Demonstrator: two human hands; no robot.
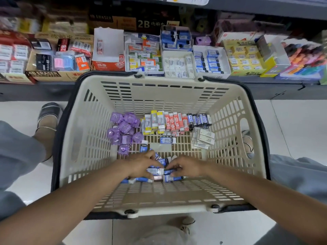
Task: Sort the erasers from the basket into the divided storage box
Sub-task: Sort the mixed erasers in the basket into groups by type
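Gathering: both hands down in the basket (228,106), working the near pile of blue erasers (155,171) w/ white ends.
Left hand (141,164): fingers curled over the pile, pinching a blue eraser at its near edge.
Right hand (187,167): fingers bent down onto the same pile, tips on a blue eraser; looks like a pinch, partly hidden by the knuckles.
Basket contents: purple wrapped erasers (123,129) far left; yellow/white ones (153,122) far centre; red/white row (176,122) next right; dark blue row (200,120) far right; white erasers (203,137) right; one stray blue eraser (167,140) mid floor.
Storage box: on the shelf beyond the basket, white divided box (178,64) w/ white and blue erasers in separate sections; other cartons either side.
Progress (est.): early, most stock not yet out of the basket.
Risk 1: grabbing too many at once, so smooth sleeves slip out and drop back, or through to the floor past the rim.
Risk 2: blue types look alike; a hurried handful could land in the wrong section.
Risk 3: lifting arms over the far rim may nudge the sorted rows out of line.
Risk 4: small pieces may snag in the floor slots.
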